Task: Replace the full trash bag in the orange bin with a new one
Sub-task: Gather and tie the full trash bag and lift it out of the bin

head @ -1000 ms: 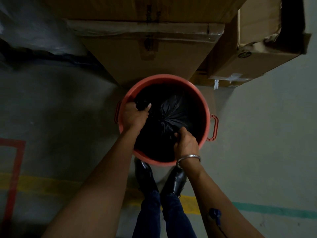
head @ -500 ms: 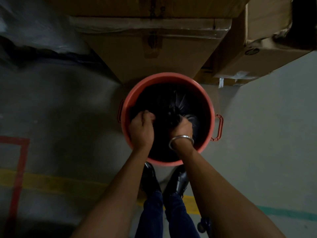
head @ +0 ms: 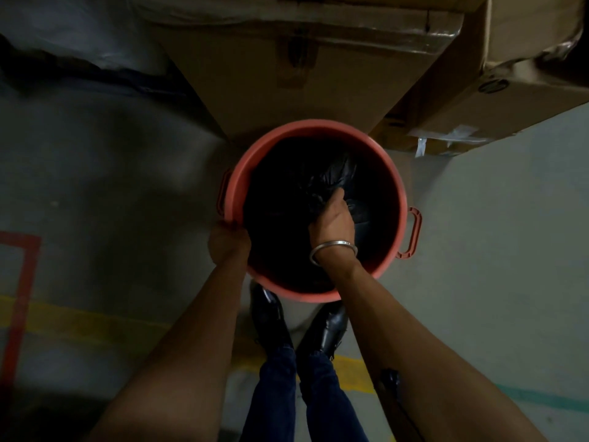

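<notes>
Orange bin [head: 392, 173]: on floor, directly before cardboard box [head: 287, 74] | black trash bag [head: 331, 173]: inside bin, neck gathered | right hand [head: 333, 220]: inside bin, fist clenched on bag neck | left hand [head: 228, 239]: fingers clamped over bin's near-left rim | shoes [head: 267, 314]: just below bin

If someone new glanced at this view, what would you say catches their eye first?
The orange bin stands out at centre against the dim floor, with the black trash bag bunched inside. The right hand has a grip on the bag's gathered neck, while the left hand holds the bin's near-left rim. Cardboard boxes stand just behind the bin.
</notes>
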Available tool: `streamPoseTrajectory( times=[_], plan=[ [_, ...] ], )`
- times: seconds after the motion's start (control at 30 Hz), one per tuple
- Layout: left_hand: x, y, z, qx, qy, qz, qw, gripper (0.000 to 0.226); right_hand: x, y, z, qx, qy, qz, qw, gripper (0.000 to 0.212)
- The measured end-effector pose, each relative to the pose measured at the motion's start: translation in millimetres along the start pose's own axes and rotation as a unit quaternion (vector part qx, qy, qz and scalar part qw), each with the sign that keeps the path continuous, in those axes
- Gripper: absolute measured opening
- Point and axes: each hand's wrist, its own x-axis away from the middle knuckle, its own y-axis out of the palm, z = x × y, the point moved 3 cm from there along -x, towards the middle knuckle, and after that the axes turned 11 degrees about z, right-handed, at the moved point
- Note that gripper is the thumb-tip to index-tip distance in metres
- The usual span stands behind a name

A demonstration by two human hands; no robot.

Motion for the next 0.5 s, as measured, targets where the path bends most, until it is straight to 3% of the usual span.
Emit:
streamPoseTrajectory(
  times=[0.23, 0.5],
  plan=[
    [6.2, 10.2, -19.6, 0.137, 0.002, -0.075, 0.988, 0.061, -2.5, 7.9, 2.9, 0.000, -0.002, 0.028, 1.000, 0.033],
    [2.9, 24.3, -24.6, 0.172, -0.004, 0.017, 0.985, 0.049, -16.7, 10.5, 7.3, 0.036, -0.008, 0.025, 0.999, 0.041]
  ],
)
